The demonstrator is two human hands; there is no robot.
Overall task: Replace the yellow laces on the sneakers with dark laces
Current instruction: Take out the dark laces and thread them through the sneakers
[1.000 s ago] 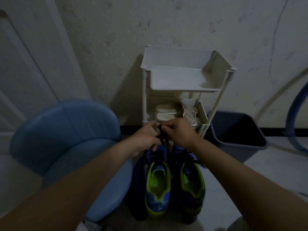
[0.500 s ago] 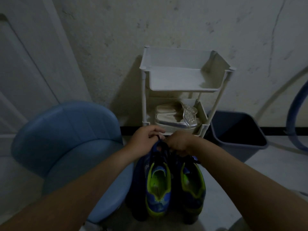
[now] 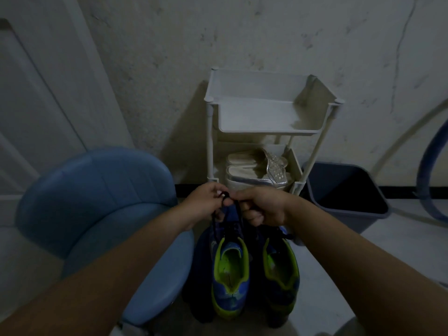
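Observation:
Two blue sneakers with lime-green linings stand side by side on the floor, heels toward me: the left sneaker (image 3: pixel 230 275) and the right sneaker (image 3: pixel 281 272). A dark lace (image 3: pixel 224 202) rises from the left sneaker's front. My left hand (image 3: pixel 206 204) pinches this lace near its top. My right hand (image 3: pixel 261 207) holds the same lace just to the right, fingers curled. Both hands meet above the left sneaker's toe and hide its eyelets. No yellow lace is visible.
A blue padded chair (image 3: pixel 97 209) stands close on the left, touching the shoes' side. A white two-tier rack (image 3: pixel 264 112) with silver sandals (image 3: pixel 257 170) stands against the wall behind. A dark bin (image 3: pixel 346 197) sits right; a blue hose (image 3: pixel 429 166) curves at far right.
Both hands have lifted slightly with the dark lace, pulling it up from the left sneaker; the lace loop now shows between the fingertips.

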